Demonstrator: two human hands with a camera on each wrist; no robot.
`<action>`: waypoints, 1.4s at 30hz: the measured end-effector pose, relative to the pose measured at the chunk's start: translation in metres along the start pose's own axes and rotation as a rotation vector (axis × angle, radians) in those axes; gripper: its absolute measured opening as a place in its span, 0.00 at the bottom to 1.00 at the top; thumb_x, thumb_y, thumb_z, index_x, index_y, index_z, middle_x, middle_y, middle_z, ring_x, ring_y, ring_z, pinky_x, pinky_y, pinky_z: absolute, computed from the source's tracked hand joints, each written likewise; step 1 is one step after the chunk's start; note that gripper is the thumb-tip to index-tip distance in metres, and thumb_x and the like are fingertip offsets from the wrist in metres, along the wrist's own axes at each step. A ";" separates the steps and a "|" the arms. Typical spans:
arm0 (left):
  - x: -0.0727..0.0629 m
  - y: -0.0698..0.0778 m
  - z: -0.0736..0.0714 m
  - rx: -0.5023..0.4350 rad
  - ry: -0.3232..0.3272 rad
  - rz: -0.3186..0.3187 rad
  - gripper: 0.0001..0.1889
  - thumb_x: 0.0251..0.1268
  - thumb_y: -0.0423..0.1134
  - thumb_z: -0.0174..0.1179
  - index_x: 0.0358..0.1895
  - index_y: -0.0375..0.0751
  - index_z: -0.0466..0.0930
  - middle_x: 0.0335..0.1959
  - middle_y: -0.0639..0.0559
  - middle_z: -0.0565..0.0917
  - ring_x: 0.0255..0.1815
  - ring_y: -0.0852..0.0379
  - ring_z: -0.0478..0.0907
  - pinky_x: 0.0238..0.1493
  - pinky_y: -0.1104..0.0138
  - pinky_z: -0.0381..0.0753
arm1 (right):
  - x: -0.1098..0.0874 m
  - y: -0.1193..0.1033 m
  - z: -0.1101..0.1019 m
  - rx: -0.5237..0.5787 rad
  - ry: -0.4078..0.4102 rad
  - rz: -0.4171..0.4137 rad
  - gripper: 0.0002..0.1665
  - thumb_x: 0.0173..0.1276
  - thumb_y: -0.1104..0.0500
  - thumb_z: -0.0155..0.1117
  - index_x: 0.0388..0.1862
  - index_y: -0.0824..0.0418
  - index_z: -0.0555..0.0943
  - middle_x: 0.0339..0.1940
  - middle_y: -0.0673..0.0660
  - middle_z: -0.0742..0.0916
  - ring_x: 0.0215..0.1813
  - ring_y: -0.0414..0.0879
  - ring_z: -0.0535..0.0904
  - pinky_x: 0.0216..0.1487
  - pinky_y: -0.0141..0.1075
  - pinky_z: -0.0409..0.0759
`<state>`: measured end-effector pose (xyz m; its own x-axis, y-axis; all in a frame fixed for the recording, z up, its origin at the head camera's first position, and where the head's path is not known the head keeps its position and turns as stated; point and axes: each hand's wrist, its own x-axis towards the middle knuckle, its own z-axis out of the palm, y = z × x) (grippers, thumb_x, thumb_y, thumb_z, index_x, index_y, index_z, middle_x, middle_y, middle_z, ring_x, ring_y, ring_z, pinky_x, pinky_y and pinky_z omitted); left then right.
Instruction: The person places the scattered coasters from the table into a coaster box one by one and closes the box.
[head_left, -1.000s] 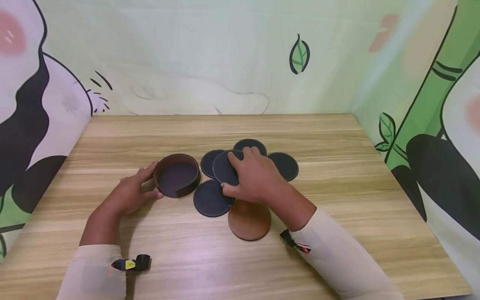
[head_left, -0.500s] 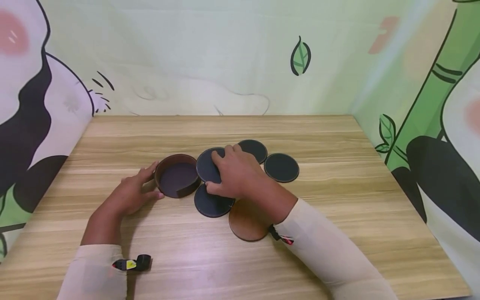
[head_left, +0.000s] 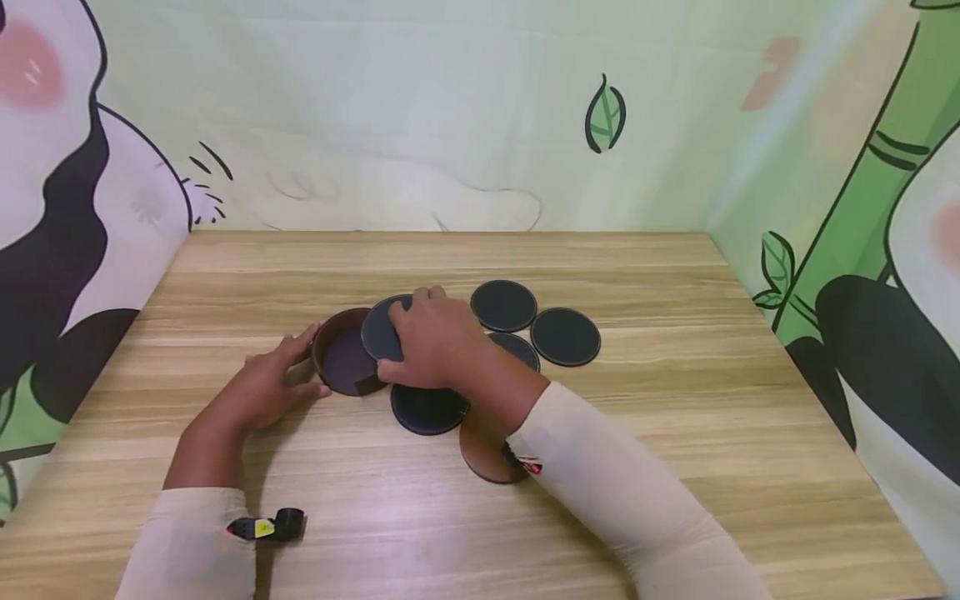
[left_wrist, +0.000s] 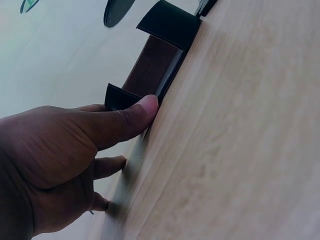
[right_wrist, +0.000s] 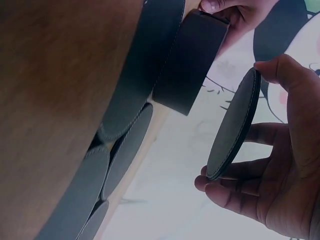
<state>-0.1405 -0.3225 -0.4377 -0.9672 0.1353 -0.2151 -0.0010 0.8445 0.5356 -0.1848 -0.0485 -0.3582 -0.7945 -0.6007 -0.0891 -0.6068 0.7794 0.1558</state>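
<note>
My left hand (head_left: 262, 387) grips the left side of a round dark leather coaster holder (head_left: 339, 322), thumb at the front and fingers behind. In the left wrist view the holder (left_wrist: 170, 25) stands on the table with a gap in its wall beside the thumb. Raised over the holder's right part is a round black coaster (head_left: 378, 333), which my right hand (head_left: 442, 342) holds by its edge. The right wrist view shows this coaster (right_wrist: 234, 125) tilted, pinched between thumb and fingertips, with stitching round its rim.
On the wooden table (head_left: 720, 400) lie more black coasters (head_left: 503, 305), one (head_left: 566, 337) at the right and one (head_left: 429, 412) in front. A brown coaster (head_left: 480, 450) lies partly under the right forearm. A printed cloth (head_left: 375, 108) stands behind the table.
My right hand has carried the black coaster leftwards, from above the other coasters to over the holder. The left hand and the holder have stayed in place.
</note>
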 end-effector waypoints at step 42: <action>0.002 -0.001 -0.002 0.005 -0.020 0.005 0.54 0.75 0.54 0.70 0.92 0.56 0.41 0.88 0.25 0.52 0.85 0.12 0.47 0.80 0.19 0.45 | 0.046 -0.059 0.009 -0.108 -0.065 -0.025 0.51 0.77 0.19 0.47 0.85 0.50 0.69 0.73 0.58 0.83 0.70 0.52 0.80 0.61 0.49 0.88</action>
<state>-0.1428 -0.3237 -0.4370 -0.9619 0.1501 -0.2283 0.0055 0.8460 0.5331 -0.1853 -0.1206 -0.3803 -0.7814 -0.6039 -0.1573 -0.6228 0.7387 0.2578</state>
